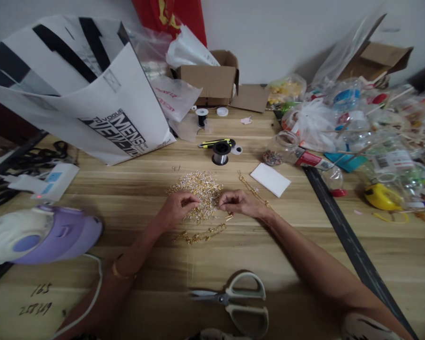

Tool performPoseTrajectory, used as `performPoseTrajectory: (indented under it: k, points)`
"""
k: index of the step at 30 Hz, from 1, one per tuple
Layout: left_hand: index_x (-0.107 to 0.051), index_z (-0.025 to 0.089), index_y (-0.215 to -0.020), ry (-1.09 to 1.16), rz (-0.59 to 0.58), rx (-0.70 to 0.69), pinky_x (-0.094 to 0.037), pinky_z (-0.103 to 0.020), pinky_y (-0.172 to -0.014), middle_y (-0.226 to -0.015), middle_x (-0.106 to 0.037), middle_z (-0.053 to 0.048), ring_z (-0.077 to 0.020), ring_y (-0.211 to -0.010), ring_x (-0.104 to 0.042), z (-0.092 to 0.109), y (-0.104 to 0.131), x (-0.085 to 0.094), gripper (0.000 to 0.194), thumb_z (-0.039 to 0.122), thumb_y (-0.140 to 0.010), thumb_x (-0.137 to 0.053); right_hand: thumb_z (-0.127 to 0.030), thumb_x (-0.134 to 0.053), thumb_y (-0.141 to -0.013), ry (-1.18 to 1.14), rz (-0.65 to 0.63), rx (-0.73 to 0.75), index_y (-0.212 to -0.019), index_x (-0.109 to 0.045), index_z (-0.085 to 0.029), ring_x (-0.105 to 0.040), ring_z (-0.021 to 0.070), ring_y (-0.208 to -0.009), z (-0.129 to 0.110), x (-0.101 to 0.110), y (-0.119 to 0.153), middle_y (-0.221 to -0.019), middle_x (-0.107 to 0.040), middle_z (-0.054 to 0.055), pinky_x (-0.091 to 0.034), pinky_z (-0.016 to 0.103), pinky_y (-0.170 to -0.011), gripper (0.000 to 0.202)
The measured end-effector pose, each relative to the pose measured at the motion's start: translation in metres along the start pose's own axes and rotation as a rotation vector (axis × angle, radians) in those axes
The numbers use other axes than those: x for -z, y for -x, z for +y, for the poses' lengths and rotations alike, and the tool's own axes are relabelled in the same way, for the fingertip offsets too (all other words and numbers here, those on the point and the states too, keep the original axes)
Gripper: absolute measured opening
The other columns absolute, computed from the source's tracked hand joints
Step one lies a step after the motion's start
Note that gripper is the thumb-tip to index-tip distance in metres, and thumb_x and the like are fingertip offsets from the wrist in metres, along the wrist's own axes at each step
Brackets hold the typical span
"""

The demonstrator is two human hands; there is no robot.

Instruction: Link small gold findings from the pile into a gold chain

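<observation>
I'm watching from a distance, and here, in the middle of the worktop (pixel 290 278), lies the loose heap of gold and clear beads (pixel 201 186), right between my two hands. My left hand (pixel 179 208) is at its left side, thumb and forefinger drawn together over the beads; my right hand (pixel 242 204) mirrors it at the right side, fingertips pinched too. Is anything caught in either pinch? Too small, I can't tell. The wrists angle inward, probably so both sets of fingertips can work close together over the heap. Nearer the front edge, a gold chain (pixel 200 236) lies stretched out just below the beads, perhaps kept apart so it doesn't tangle with them. Then the scissors (pixel 224 298), closer still to that edge, handles to the right, which I'd judge suits a right-hand grab. Beyond the heap, towards the far edge, stand the wire spool (pixel 221 153) and the cutter knife (pixel 214 142), seemingly parked clear of my fingers, and the white card (pixel 270 179) lies off to the right.
</observation>
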State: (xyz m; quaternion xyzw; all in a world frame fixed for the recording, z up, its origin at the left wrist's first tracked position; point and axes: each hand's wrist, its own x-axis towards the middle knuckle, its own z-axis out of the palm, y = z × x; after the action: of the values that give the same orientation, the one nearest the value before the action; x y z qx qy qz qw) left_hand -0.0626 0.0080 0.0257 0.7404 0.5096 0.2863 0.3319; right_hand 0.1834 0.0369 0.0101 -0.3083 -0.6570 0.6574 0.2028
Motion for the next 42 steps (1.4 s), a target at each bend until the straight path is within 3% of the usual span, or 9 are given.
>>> performPoseTrajectory:
  k: [8,16,29,35,42]
  points:
    - [-0.063,0.015,-0.073,0.224,-0.018,0.048,-0.047,-0.026,-0.071,-0.076,-0.067,-0.004,-0.0153,-0.073,-0.062,0.003,0.002,-0.001,0.014,0.027,-0.078,-0.062,-0.040,-0.067,-0.079,-0.009,0.005,0.015,-0.077,-0.059,-0.013,-0.044,0.0063,-0.056,0.002,-0.002,0.000,-0.064,-0.050,-0.003,-0.040,0.019,-0.050,0.028]
    - [-0.063,0.014,-0.074,0.308,0.036,0.110,-0.048,-0.024,-0.066,-0.071,-0.067,-0.002,-0.0136,-0.068,-0.062,-0.013,0.003,-0.008,0.013,0.026,-0.072,-0.067,-0.042,-0.067,-0.077,-0.042,-0.004,0.017,-0.076,-0.059,-0.014,-0.045,0.0067,-0.055,0.002,0.000,-0.001,-0.064,-0.050,-0.004,-0.041,0.019,-0.049,0.030]
    - [-0.070,0.015,-0.076,0.258,0.030,-0.034,-0.048,-0.027,-0.073,-0.080,-0.069,-0.006,-0.0160,-0.078,-0.063,-0.011,0.003,-0.006,0.010,0.018,-0.076,-0.062,-0.037,-0.066,-0.079,-0.034,-0.003,0.000,-0.078,-0.059,-0.013,-0.044,0.0064,-0.056,0.001,0.001,-0.002,-0.064,-0.050,-0.004,-0.041,0.019,-0.051,0.025]
    - [-0.070,0.014,-0.081,0.275,0.071,0.051,-0.049,-0.027,-0.072,-0.080,-0.069,-0.005,-0.0153,-0.076,-0.063,-0.006,0.004,-0.004,0.013,0.024,-0.076,-0.064,-0.038,-0.066,-0.079,-0.024,-0.005,0.006,-0.078,-0.059,-0.013,-0.044,0.0064,-0.055,0.001,0.001,-0.001,-0.064,-0.050,-0.004,-0.042,0.019,-0.050,0.026]
    - [-0.070,0.013,-0.084,0.359,0.004,0.086,-0.053,-0.026,-0.071,-0.082,-0.068,-0.006,-0.0148,-0.074,-0.065,-0.008,0.005,-0.004,0.017,0.023,-0.071,-0.068,-0.040,-0.067,-0.078,-0.023,0.004,-0.004,-0.078,-0.060,-0.014,-0.045,0.0067,-0.056,0.002,0.001,0.000,-0.064,-0.050,-0.004,-0.044,0.019,-0.052,0.028]
